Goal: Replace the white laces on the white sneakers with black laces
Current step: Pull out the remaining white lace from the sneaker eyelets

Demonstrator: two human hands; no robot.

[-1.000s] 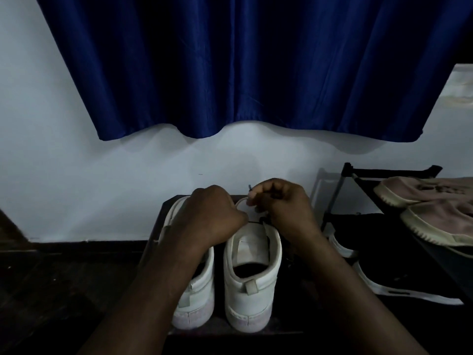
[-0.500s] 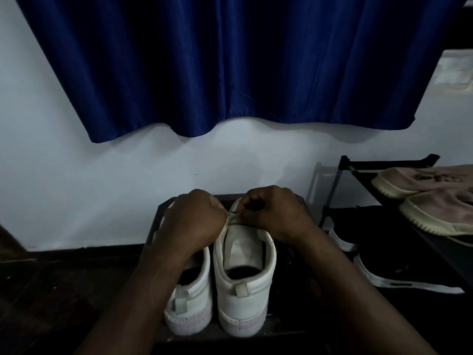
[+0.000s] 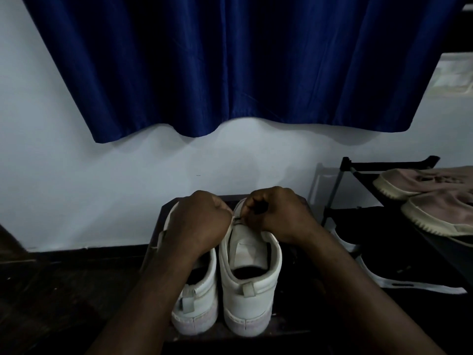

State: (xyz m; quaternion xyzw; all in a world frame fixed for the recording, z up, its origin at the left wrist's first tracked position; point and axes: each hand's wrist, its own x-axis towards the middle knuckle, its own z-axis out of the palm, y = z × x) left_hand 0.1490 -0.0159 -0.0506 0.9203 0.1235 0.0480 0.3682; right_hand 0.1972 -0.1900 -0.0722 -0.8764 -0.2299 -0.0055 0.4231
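Note:
Two white sneakers stand side by side on a dark low stand, heels toward me. The right sneaker shows its tongue and heel tab. The left sneaker is partly covered by my left forearm. My left hand is fisted over the left sneaker's front, its fingertips at the right sneaker's eyelet row. My right hand pinches a thin black lace at the top of the right sneaker's lacing. Both hands hide the rest of the lacing.
A black shoe rack stands to the right with beige shoes on top and black shoes with white soles below. A blue curtain hangs on the white wall behind. Dark floor lies to the left.
The view has shifted slightly. My hands have drawn closer together over the right sneaker's lacing, and the right hand has dropped a little toward the eyelets.

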